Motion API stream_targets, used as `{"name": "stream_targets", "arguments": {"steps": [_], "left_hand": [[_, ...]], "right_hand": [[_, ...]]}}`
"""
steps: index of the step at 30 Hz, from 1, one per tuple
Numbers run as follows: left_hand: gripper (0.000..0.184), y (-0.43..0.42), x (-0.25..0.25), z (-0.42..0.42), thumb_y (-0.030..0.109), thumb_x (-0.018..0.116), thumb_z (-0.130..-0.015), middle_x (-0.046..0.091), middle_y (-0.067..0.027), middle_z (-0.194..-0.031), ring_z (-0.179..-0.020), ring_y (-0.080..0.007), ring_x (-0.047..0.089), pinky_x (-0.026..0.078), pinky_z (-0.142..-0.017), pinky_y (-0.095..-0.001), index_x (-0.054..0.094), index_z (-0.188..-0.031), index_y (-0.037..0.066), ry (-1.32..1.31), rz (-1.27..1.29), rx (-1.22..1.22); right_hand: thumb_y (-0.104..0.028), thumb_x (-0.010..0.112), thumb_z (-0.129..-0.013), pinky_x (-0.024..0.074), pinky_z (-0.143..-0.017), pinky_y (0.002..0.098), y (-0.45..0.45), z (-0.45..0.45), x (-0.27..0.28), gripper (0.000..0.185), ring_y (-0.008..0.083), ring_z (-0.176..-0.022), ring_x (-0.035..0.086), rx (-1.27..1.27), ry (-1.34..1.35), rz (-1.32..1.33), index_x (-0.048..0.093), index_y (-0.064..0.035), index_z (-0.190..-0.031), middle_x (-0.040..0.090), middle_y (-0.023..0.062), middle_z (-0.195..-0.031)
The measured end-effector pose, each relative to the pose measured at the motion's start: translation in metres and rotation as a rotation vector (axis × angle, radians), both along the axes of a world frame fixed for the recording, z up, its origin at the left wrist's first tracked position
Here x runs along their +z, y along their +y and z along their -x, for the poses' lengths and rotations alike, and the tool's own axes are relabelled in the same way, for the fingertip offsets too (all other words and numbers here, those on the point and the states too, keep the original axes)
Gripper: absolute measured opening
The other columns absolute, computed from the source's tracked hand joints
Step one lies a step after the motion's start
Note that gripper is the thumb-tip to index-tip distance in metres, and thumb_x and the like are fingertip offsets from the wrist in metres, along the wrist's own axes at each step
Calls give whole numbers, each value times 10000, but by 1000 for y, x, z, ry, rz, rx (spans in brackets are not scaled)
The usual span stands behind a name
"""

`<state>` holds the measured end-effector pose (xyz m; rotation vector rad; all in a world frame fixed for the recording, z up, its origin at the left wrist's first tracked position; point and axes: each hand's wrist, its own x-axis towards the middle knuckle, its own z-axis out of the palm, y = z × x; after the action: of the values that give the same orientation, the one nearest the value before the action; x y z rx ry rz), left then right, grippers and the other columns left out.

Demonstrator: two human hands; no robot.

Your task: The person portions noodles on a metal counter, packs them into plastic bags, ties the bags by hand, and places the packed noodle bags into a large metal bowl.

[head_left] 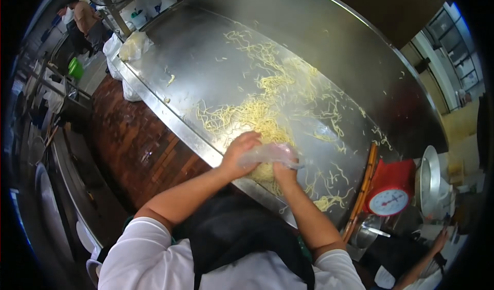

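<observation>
A clear plastic bag (256, 154) is stretched between my two hands, low over the near edge of the steel worktop. My left hand (241, 153) has its fingers curled on the bag's left end. My right hand (284, 170) is at the bag's other end, its fingers partly covered by the cloudy plastic. A heap of yellow noodles (252, 114) lies just beyond and beneath the hands. Loose strands trail across the steel to the back and the right.
On the right are a wooden pole (362, 192), a red dial scale (389, 201) and a metal pan (427, 179). White bags (135, 47) hang at the worktop's far left corner. A person (85, 19) stands far left; another person's arm (427, 259) shows lower right.
</observation>
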<state>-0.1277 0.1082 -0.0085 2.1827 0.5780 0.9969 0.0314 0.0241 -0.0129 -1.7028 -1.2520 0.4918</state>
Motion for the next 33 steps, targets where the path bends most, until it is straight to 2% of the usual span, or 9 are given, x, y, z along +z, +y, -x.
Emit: {"name": "stream_targets", "arguments": {"steps": [1,3,8,17,23,26,29,32,33], "left_hand": [[352,-6,-11,-10,229,714,-669,596,-153,-1037,-1071,-341,526,407,-922,-450,620,-963,61,-86,128,33],[341,-18,-18,-16,240,693,-688,603,-144,-1019,-1034,-334,533,406,-900,-442,627,-976,70,84,17,147],[267,-17,-9,-19,258,609,-798,625,-141,-989,-963,-343,540,399,-868,-435,654,-998,88,137,-52,268],[188,-12,11,-16,206,602,-828,649,-166,-881,-796,-378,612,485,-701,-427,642,-900,37,202,362,232],[179,-16,-10,-21,213,596,-833,646,-150,-855,-783,-349,605,477,-726,-442,647,-909,59,151,-140,305],[169,-17,-5,-22,203,575,-842,647,-134,-870,-816,-346,589,457,-782,-448,643,-920,70,247,-180,318],[221,1,7,-25,226,519,-900,649,-155,-989,-941,-353,580,430,-894,-422,650,-982,68,639,259,186],[314,35,34,-21,276,461,-955,631,-167,-1114,-1045,-310,579,422,-945,-378,651,-1080,60,62,1142,135],[367,41,45,-13,311,434,-976,594,-159,-1212,-1125,-240,547,400,-980,-343,636,-1155,62,105,882,-49]], "right_hand": [[-127,611,-823,487,-707,423,4,2,1,134,328,-795,629,-39,54,50,641,-35,-915,640,161,-830],[-140,605,-833,482,-701,434,10,5,0,132,339,-784,626,-109,165,153,640,-29,-897,641,163,-811],[-216,570,-850,482,-740,441,20,2,-25,210,361,-824,623,-25,-184,40,665,-43,-921,660,172,-862],[-211,558,-835,476,-721,441,21,5,-5,212,350,-800,631,-44,-110,66,688,-46,-867,668,173,-847],[-214,565,-841,470,-669,444,24,4,-17,210,346,-706,628,-14,-42,82,683,-43,-815,664,160,-774],[-223,554,-857,470,-659,438,28,4,-19,230,345,-698,625,-41,-80,29,680,-38,-804,660,166,-762],[-212,543,-871,476,-670,415,35,-1,-11,228,320,-727,631,11,-131,135,674,-32,-824,663,163,-790],[-187,540,-875,479,-696,380,34,1,20,197,270,-782,631,186,36,78,656,-27,-889,662,139,-851],[-177,540,-876,479,-705,368,27,5,33,190,251,-802,629,264,133,31,648,-26,-916,660,128,-874]]}}
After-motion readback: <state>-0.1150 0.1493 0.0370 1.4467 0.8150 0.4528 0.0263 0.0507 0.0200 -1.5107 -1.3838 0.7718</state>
